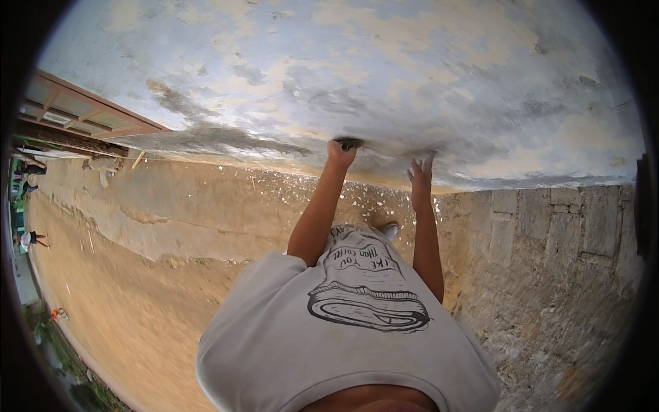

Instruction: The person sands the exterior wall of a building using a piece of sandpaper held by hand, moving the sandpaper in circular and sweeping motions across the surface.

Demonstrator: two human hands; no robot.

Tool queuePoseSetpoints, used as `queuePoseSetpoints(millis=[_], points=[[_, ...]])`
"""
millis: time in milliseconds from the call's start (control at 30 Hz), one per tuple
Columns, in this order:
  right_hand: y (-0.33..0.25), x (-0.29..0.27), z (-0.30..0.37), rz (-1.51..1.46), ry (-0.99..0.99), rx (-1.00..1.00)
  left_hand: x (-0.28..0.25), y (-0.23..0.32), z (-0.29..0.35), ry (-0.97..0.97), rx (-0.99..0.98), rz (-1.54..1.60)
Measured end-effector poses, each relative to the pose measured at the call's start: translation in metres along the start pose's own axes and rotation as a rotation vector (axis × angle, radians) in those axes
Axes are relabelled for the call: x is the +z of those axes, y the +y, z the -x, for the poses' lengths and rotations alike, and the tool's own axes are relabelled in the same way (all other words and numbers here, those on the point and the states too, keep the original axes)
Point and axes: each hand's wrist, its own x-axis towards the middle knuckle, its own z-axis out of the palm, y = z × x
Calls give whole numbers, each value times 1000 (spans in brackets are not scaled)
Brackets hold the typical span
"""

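My left hand (339, 154) is closed against the lower part of a patchy blue-white wall (295, 75). In its fingers is a small dark thing (349, 144), pressed to the wall; its kind cannot be made out. To its right, my right hand (421, 173) reaches up with fingers spread, its fingertips at a grey smudge on the same wall. It holds nothing that I can see. The wall's paint is worn, with yellowish and dark grey patches around both hands.
White flakes (364, 200) litter the brown ground at the wall's foot. A brown-framed window (89, 110) is on the left. A rough block wall (563, 220) stands at right. Several people are far off at the left edge, one in a white top (27, 240).
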Motion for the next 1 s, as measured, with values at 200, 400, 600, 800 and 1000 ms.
queuePoseSetpoints(millis=[200,400,600,800,1000], points=[[-14,-2,11,-2,5,-24,33,25,28,105,-66,61],[-17,-3,9,-83,-46,-27,25,33,18,-59,54,86],[-5,0,10,-138,7,-17,24,31,31,-29,49,34],[4,5,2,-119,50,31,44,42,43,-53,-81,129],[15,11,-6,-134,-14,1,16,48,20,-2,-86,120]])
